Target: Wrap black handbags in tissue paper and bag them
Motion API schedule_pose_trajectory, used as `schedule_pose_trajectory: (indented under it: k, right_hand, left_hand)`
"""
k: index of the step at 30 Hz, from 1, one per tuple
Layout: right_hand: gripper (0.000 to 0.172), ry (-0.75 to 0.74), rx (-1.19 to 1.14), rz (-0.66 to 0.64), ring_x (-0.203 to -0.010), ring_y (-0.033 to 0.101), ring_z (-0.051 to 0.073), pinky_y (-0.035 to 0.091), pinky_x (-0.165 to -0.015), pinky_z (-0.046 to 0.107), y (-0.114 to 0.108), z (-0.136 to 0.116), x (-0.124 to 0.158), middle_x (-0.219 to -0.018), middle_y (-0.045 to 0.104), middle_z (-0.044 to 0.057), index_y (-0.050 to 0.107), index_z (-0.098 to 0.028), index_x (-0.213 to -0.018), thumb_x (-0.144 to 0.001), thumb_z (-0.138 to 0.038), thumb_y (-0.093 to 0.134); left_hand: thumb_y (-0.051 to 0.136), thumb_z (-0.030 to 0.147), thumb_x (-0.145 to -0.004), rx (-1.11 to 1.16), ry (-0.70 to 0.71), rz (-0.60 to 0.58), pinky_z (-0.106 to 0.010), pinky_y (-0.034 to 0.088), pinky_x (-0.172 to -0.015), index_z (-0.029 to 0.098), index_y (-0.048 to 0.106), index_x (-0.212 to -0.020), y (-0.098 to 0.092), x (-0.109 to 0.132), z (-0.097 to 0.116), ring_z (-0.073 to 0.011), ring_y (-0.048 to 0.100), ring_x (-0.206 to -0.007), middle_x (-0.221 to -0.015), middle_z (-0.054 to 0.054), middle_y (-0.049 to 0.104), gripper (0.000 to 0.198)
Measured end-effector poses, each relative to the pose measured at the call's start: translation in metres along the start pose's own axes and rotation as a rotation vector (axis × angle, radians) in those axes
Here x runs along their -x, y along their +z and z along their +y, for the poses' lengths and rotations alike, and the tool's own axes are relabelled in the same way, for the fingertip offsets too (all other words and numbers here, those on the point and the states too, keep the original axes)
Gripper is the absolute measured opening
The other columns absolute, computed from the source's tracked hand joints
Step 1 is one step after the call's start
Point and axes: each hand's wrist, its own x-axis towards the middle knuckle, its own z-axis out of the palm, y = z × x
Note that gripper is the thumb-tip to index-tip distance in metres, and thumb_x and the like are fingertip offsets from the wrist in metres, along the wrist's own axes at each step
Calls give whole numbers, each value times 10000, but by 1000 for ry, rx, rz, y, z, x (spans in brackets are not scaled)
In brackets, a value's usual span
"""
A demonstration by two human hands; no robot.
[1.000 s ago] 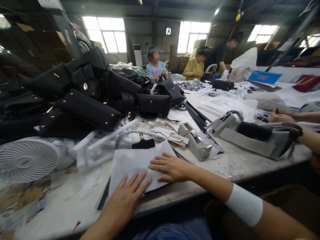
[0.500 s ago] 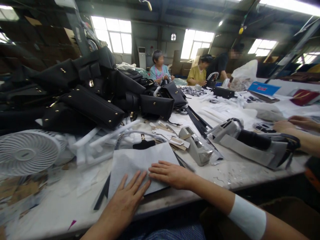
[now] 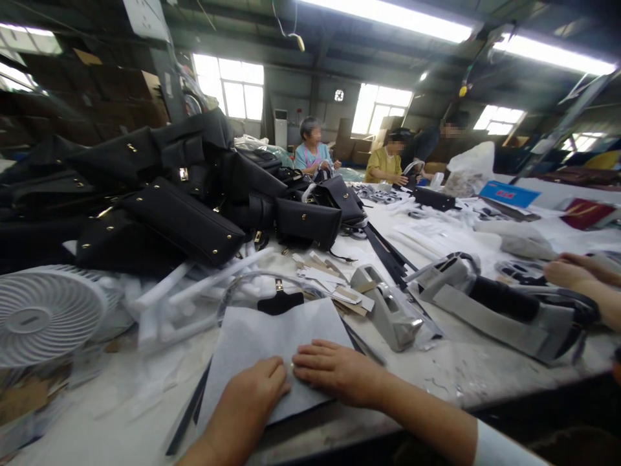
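I see the counter (image 3: 121, 408) stretching across my feed, black bags (image 3: 187, 220) heaped over its left part. The white fan (image 3: 53, 314) stands toward the left edge. At the front edge, between them and me, lies the pale sheet (image 3: 286, 330). My right hand (image 3: 334, 372) rests flat on it, grip unclenched, fingers extended side by side. My left hand (image 3: 252, 398) lies there too, fingers curled; whether that grip pinches anything, I cannot tell. A grey tape dispenser (image 3: 385, 310) sits right of the sheet, farther from the front edge.
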Motion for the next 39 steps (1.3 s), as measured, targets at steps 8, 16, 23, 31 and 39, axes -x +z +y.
schedule_pose_trajectory:
  k: [8,16,23,31,39]
  right_hand:
    - [374,-33,108,23,-1389,394,207,311,-1170,435,4,0,5,-1457,507,79,463,-139,-1390,-1048,-223,336]
    - [357,-23,299,59,-1296,473,213,329,-1155,379,0,-12,0,-1409,550,77,509,-111,-1335,-1039,-231,349]
    - [350,-14,153,31,-1291,497,208,381,-1127,355,-7,-7,-4,-1398,562,84,500,-122,-1352,-1042,-216,368]
    - [426,27,-13,-14,-1351,445,214,389,-1135,366,0,-3,0,-1444,519,95,409,-136,-1456,-1038,-190,344]
    - [416,39,-28,52,-1344,453,195,391,-1135,362,7,1,1,-1412,548,117,447,-122,-1434,-1037,-229,383]
  left_hand:
    - [294,213,-1023,-167,342,554,-290,592,-833,188,620,-1176,29,9,-21,-185,686,-1009,-1144,-57,705,361]
    - [311,190,-1012,-327,489,586,-219,560,-859,187,642,-1194,36,1,-36,-146,675,-1030,-1179,-17,700,377]
    - [361,165,-1007,-217,401,583,-251,557,-910,168,652,-1174,28,6,-25,-153,683,-1021,-1157,-42,709,335]
    - [359,202,-1025,-132,284,479,-371,596,-864,190,626,-1197,21,8,-16,-190,694,-1004,-1162,-33,705,318]
    - [345,233,-1036,-69,306,399,-330,567,-900,211,633,-1186,15,-2,-23,-156,691,-997,-1145,-34,713,327]
